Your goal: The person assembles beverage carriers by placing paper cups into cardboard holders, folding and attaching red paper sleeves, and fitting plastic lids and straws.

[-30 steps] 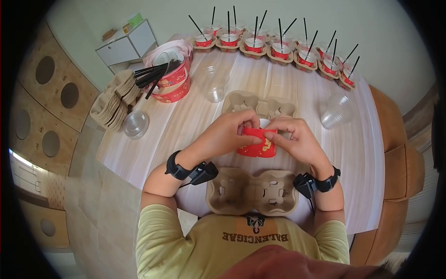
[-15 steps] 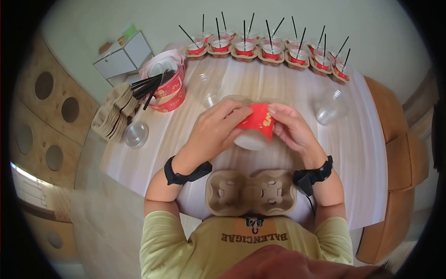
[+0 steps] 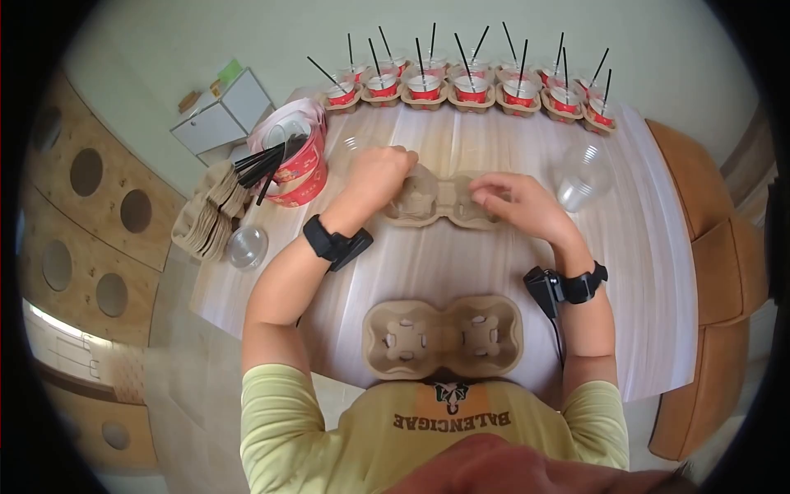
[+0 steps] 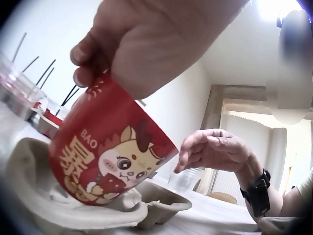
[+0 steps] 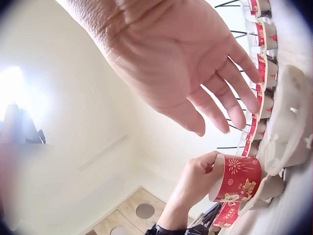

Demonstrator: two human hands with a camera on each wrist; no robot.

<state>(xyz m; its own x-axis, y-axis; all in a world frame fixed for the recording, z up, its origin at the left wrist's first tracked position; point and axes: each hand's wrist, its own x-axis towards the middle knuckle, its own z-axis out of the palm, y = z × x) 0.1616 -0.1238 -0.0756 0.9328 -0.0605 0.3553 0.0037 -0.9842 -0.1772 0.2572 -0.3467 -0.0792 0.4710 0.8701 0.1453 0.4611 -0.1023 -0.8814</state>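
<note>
My left hand (image 3: 378,183) reaches over the left end of the far cardboard cup carrier (image 3: 444,218). It pinches the upper edge of a red printed paper cup sleeve (image 4: 107,156), which leans in a carrier compartment with a cartoon animal facing the left wrist camera. The right wrist view also shows the sleeve (image 5: 239,178) below that hand; the head view does not show it. Fingers apart and holding nothing, my right hand (image 3: 527,206) hovers by the carrier's right end. A second two-cup carrier (image 3: 444,337) lies close to my body.
Stacked carriers (image 3: 212,214), a clear lid-like container (image 3: 247,247) and a red bucket (image 3: 300,181) with black straws (image 3: 262,167) stand at left. Clear plastic cups (image 3: 576,185) lie at right. Several filled carriers (image 3: 471,95) line the back edge.
The hands have parted. My left hand has carried the sleeve forward and left into the far carrier, while my right hand has let go of it and opened.
</note>
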